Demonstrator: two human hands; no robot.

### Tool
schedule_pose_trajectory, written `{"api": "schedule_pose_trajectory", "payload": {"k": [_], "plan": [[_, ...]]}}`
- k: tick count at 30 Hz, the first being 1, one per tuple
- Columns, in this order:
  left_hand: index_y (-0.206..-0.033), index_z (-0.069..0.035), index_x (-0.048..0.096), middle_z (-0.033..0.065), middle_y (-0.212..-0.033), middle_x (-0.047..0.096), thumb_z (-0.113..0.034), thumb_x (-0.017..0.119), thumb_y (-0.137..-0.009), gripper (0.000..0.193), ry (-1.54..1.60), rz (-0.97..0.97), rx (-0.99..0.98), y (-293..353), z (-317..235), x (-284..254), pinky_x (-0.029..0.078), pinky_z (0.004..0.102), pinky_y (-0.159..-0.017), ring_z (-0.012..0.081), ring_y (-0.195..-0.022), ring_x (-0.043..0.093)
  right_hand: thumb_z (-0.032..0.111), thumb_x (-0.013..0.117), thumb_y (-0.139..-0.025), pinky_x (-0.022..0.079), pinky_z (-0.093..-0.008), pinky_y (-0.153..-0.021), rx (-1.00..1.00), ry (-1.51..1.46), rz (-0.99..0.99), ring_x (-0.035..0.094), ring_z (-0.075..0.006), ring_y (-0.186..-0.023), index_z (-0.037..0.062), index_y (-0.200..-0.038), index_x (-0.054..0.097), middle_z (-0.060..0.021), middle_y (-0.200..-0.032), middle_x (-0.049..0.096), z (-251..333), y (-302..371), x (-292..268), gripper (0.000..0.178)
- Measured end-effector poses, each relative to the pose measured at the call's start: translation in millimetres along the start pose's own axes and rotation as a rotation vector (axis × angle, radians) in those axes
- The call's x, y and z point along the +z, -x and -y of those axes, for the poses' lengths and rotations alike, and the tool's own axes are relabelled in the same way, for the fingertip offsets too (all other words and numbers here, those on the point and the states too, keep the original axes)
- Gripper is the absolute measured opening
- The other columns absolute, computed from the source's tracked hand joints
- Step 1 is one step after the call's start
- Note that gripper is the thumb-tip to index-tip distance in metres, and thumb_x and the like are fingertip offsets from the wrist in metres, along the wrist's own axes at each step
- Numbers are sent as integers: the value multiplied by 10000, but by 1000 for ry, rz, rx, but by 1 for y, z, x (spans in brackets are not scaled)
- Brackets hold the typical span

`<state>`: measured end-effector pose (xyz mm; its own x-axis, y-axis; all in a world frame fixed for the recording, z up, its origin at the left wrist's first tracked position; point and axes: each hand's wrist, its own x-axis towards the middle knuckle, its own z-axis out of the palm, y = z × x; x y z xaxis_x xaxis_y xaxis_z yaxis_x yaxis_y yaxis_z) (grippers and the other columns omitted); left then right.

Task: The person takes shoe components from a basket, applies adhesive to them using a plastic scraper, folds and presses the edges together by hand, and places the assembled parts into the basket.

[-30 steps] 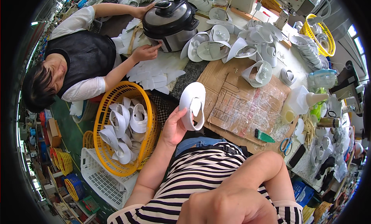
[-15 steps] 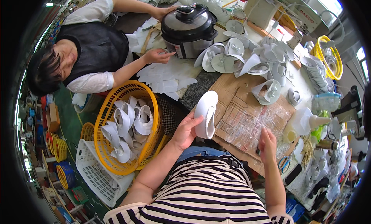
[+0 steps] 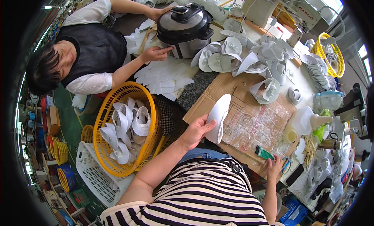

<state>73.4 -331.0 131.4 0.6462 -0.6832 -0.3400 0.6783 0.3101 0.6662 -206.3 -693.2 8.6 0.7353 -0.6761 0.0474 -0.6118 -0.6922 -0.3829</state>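
My left hand (image 3: 196, 132) is closed on a white slipper-shaped piece (image 3: 219, 116), a flat oval with a curved band. It is held tilted above the front edge of a cardboard sheet (image 3: 212, 89). My right hand (image 3: 274, 167) pinches the handle of a green brush (image 3: 265, 153), whose dark bristles point left at the sheet's front right. Clear plastic film (image 3: 249, 132) with smeared marks covers part of the cardboard. A similar white piece (image 3: 265, 91) lies on the sheet's far side.
At left, a yellow basket (image 3: 102, 144) holds several white pieces. Across the table, a person (image 3: 93, 50) touches an electric pressure cooker (image 3: 186, 31). More white pieces (image 3: 226, 62) crowd the back. A translucent bottle (image 3: 306, 122), scissors (image 3: 287, 165) and a black phone (image 3: 295, 175) lie right.
My left hand has shifted slightly right and turned the white piece more edge-on. My right hand has moved down toward the table's near edge, and the green brush now shows clearly in it.
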Motion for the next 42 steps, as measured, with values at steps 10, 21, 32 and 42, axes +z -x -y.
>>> {"api": "schedule_pose_trajectory", "payload": {"k": [10,21,32,42], "plan": [[-1252,-25,503,30,-1125,596,-228,541,-963,355,-48,3,4,-6,16,11,429,275,-929,107,-1036,556,108,709,-828,384,-200,-565,480,-977,222,493,-56,-630,30,-920,623,15,-745,583,46,-23,-29,148],[-1237,-23,507,62,-1080,622,-209,540,-957,338,-13,63,-15,-11,11,24,461,301,-895,143,-964,606,169,613,-924,344,-202,-549,98,-872,-93,454,-47,-629,33,-1035,624,29,-728,543,134,-52,-49,176],[-1330,39,394,211,-1292,497,-127,447,-969,400,252,151,-76,-31,18,33,579,405,-803,343,-1221,492,245,564,-958,404,-199,-529,276,-1022,-152,520,-54,-604,13,-1084,617,-8,-748,597,79,-75,-81,269],[-1280,29,423,166,-1054,591,-173,492,-953,389,22,80,-181,-59,37,68,500,309,-613,233,-896,604,139,653,-887,455,-261,-641,217,-614,-420,572,-126,-710,32,-991,670,-47,-783,633,18,-86,-72,150]]}}
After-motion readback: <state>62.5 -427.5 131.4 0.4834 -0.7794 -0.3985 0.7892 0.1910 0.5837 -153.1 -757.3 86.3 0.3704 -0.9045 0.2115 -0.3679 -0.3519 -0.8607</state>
